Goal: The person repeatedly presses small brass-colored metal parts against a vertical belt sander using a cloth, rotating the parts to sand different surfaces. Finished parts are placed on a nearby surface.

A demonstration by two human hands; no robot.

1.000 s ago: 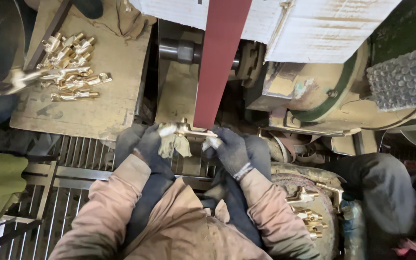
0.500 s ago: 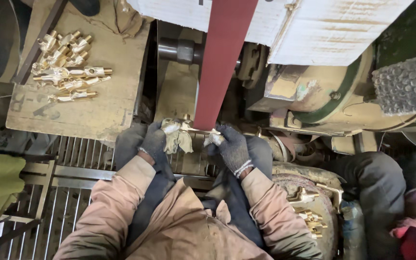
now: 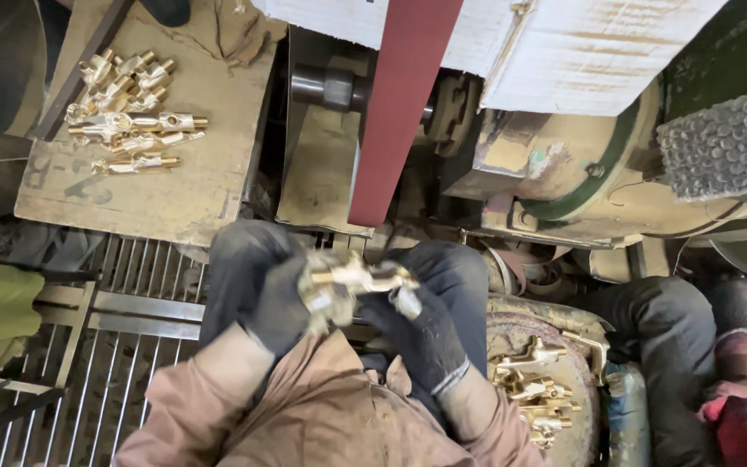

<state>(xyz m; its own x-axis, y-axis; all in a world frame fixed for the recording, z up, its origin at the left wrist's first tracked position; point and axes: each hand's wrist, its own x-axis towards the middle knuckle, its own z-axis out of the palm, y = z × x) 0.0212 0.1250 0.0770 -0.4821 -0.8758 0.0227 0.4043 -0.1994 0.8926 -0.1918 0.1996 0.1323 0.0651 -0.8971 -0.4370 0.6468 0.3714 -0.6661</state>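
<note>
Brass fitting, one piece, is clamped between both gloved hands, left hand and right hand, below the red belt. Two piles of fittings: surface pile, drum pile.

- A white cardboard box sits at the top, above the machine, its flat face marked with faint grey print.
- A worn wooden board at left carries faded stencilled marks, possibly a label.
</note>
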